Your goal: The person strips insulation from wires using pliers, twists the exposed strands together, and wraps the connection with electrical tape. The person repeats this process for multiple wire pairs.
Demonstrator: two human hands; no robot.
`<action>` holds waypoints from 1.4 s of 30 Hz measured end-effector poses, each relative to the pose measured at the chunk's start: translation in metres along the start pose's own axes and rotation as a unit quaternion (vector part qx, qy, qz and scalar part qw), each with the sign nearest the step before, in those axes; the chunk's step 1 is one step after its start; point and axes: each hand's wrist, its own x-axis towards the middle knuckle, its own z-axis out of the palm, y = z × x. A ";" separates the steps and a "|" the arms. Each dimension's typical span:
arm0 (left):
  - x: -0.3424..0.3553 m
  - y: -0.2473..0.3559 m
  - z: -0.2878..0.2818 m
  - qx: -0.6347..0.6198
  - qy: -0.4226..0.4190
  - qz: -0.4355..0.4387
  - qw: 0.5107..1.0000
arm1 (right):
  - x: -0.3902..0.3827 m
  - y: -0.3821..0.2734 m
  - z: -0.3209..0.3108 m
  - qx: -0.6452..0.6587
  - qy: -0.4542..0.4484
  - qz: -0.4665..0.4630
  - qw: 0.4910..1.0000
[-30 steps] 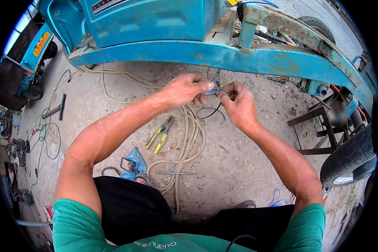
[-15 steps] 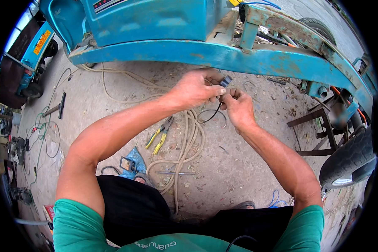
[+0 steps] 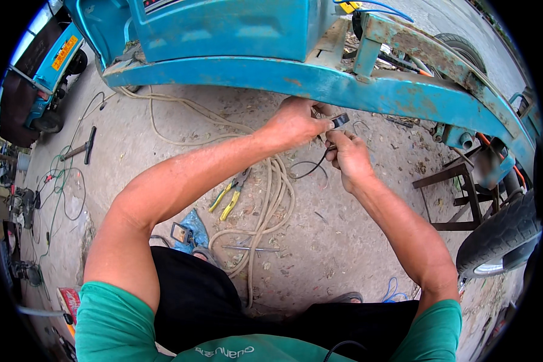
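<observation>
Left hand (image 3: pixel 300 123) pinching black tape roll (image 3: pixel 340 120); right hand (image 3: pixel 350 158), just beside it, pinching black cable (image 3: pixel 320 164). Below left hand: yellow-handled pliers (image 3: pixel 231 205) on ground (image 3: pixel 356 253).

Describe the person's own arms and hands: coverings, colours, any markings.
Both arms are bare below short green sleeves, which end above the elbows and look plain. The left hand and right hand are ungloved; no watch or band shows.
</observation>
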 end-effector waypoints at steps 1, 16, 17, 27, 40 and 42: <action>0.000 0.002 -0.003 0.025 -0.018 -0.017 0.999 | 0.000 -0.001 -0.003 0.012 -0.008 0.011 1.000; -0.009 -0.002 -0.009 0.068 -0.025 -0.053 0.996 | 0.008 -0.006 -0.014 0.161 -0.113 0.071 0.978; -0.009 -0.002 -0.009 0.061 -0.021 -0.040 0.997 | 0.008 -0.006 -0.015 0.180 -0.122 0.073 0.973; -0.015 -0.007 -0.013 0.020 -0.032 -0.027 0.999 | 0.010 -0.005 -0.015 0.232 -0.161 0.108 0.953; -0.010 -0.016 -0.018 0.097 -0.073 0.045 0.992 | 0.008 -0.008 -0.011 0.140 -0.166 0.079 0.973; -0.010 -0.008 -0.027 0.124 -0.106 0.011 0.987 | 0.004 -0.014 -0.005 0.106 -0.139 0.038 0.984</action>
